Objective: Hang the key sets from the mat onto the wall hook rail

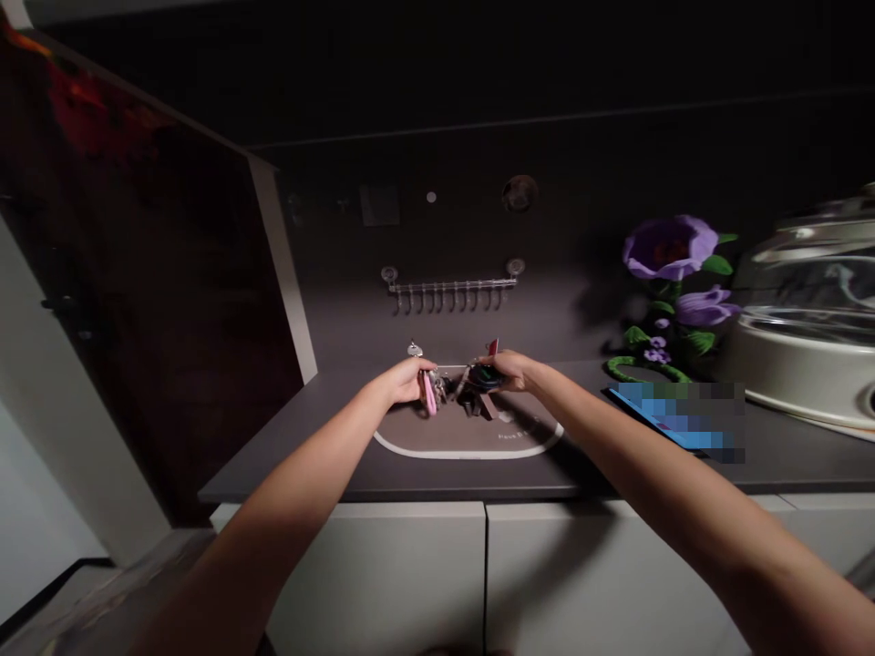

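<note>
My left hand (408, 378) is closed on a bunch of keys (441, 386), from which a pink strap (429, 395) hangs. My right hand (514, 368) pinches a dark rounded object (486, 375); its exact kind is too dim to make out. Something red (493, 347) sticks up beside the right fingers. Small dark and brown pieces hang or lie between the two hands, and whether they join both bundles I cannot tell. Both hands are over a brown mat (437, 441) with a white rim. A small silvery item (414, 350) shows just behind my left fingers.
On the wall behind, a clear rail with several hooks (451, 286) is fixed by suction cups. Purple craft flowers (674, 248), a device with a blurred blue screen (666, 419) and a white domed appliance (813, 355) stand or lie on the right of the dark counter (273, 456).
</note>
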Tool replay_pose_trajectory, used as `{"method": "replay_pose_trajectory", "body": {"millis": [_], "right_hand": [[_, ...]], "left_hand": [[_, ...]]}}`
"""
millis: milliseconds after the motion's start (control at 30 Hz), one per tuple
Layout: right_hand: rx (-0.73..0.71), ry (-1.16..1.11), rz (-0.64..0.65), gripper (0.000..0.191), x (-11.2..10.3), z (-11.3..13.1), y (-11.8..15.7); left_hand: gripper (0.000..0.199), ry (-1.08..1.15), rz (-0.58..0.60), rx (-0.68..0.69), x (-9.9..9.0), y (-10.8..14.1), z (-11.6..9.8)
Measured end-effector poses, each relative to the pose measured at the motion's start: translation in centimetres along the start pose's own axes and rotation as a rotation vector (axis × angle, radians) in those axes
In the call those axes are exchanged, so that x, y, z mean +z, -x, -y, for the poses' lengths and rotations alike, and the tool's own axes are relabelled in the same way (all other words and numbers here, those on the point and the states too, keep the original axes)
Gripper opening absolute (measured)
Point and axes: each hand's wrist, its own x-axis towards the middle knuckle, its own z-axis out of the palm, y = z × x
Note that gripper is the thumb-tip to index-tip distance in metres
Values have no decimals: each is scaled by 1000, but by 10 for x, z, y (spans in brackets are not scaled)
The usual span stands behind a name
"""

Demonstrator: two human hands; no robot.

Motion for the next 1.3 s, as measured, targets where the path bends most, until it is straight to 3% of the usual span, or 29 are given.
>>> {"method": "replay_pose_trajectory", "body": {"millis": [167, 233, 333, 433, 533, 633, 733, 833, 967, 1100, 1300], "right_hand": [[-165, 392, -174, 9, -39, 2, 8], [-219, 668, -287, 11, -47, 3, 14], [-220, 1103, -359, 24, -47, 1, 26], [-251, 1270, -294, 33, -32, 3, 41], [-366, 1147, -155, 24, -1, 16, 61], [-263, 847, 199, 11, 37, 31, 85], [-149, 478, 471, 42, 66, 36, 103], [-118, 187, 481, 62, 77, 23, 106], [-130, -23, 444, 64, 69, -16, 98], [-85, -93, 433, 65, 58, -50, 94], [-84, -105, 415, 64, 55, -57, 95]], "left_hand": [[23, -351, -221, 204, -23, 9, 5], [28, -506, -312, 263, -30, 14, 8], [39, -579, -326, 343, -36, 24, 14], [43, -512, -301, 424, -34, 37, 11], [30, -510, -220, 565, -22, 57, -5], [21, -653, 14, 552, -3, 81, -24], [46, -490, 165, 574, 14, 101, -31], [61, -272, 226, 511, 19, 106, -21], [65, -108, 208, 421, 9, 93, 16], [66, -68, 240, 277, -4, 79, 52], [66, -60, 207, 271, -11, 78, 58]]}}
